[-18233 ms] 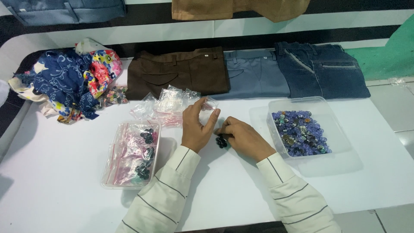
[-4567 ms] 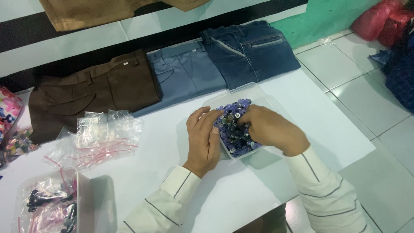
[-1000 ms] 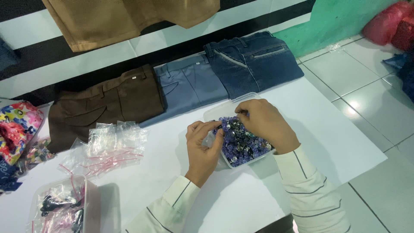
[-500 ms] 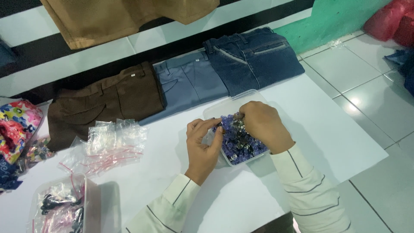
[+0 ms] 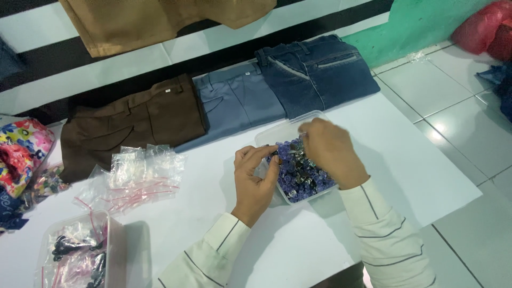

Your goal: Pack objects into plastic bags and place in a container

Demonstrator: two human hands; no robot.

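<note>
A clear plastic tray filled with small blue-purple beaded pieces sits on the white table. My left hand rests at the tray's near left edge, its fingers curled over the rim and touching the pieces. My right hand is down in the tray from the right, fingers bent among the pieces at the far side. Whether either hand pinches a piece is hidden by the fingers.
A heap of small clear zip bags lies to the left. A second clear tray with bagged dark items stands at the near left. Folded brown, grey-blue and dark denim trousers line the far edge. Floral cloth lies far left.
Both hands stay at the tray of blue pieces; my right hand has shifted slightly toward its far side while the fingers keep working among the pieces.
</note>
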